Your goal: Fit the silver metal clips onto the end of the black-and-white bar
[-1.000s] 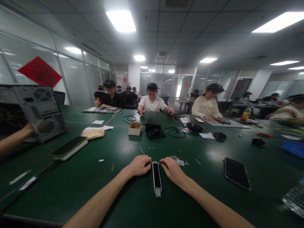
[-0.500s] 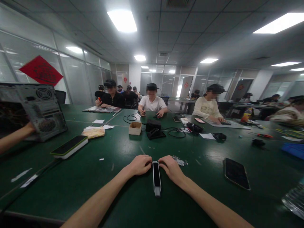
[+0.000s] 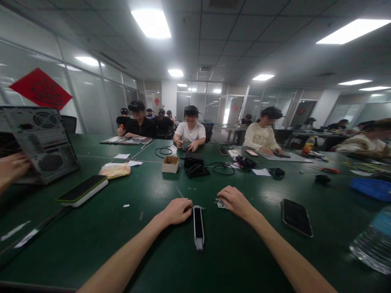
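A narrow black and silver bar-shaped device (image 3: 198, 226) lies lengthwise on the green table (image 3: 122, 244) in front of me. My left hand (image 3: 177, 210) rests beside its far end, fingers curled against it. My right hand (image 3: 235, 200) is off the device, palm down with fingers bent over a small heap of shiny metal parts (image 3: 219, 203) to the device's right. Whether it holds any of them is hidden.
A dark phone (image 3: 296, 217) lies to the right and a water bottle (image 3: 374, 244) at the right edge. To the left are a green-edged flat device (image 3: 82, 189) and a computer case (image 3: 39, 142) with another person's hand on it. A cardboard box (image 3: 170, 164), cables and several seated people are across.
My right hand has left the device's far end and moved up and right onto the metal parts. The left hand stays at the device. The view has shifted slightly.
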`<action>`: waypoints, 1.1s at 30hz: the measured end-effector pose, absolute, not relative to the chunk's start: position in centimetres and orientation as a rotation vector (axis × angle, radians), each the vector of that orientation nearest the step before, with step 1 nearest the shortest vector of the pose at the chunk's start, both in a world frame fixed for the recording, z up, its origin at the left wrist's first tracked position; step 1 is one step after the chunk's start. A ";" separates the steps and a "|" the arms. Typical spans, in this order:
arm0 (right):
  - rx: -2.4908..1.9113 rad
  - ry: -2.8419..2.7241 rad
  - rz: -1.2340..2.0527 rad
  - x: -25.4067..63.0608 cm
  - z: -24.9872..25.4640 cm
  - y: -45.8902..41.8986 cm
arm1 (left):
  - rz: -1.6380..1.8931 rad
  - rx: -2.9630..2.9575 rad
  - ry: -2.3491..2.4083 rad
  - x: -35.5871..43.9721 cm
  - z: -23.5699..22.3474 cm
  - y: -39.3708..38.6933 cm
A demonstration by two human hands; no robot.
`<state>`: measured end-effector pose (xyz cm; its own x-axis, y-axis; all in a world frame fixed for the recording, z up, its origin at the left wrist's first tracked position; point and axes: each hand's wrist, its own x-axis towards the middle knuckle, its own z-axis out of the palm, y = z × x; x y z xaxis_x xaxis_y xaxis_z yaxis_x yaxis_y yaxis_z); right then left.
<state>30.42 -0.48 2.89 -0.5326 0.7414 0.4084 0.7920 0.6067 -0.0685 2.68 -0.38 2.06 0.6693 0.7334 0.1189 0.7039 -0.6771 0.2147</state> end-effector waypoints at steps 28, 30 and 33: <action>-1.804 -2.415 0.283 37.3 1.7 2.0 | 0.291 2.683 1.214 2.7 1.9 -0.3; -1.789 -2.403 0.262 37.1 2.0 1.8 | 0.309 2.693 1.201 2.6 1.8 -0.3; -1.812 -2.389 0.312 36.8 2.1 1.4 | 0.321 2.694 1.199 2.6 1.7 -0.3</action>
<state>36.79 1.45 2.11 -0.2721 0.9620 -0.0237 0.9358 0.2588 -0.2392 2.58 -0.26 1.75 0.6525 0.7475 0.1247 0.7098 -0.6604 0.2449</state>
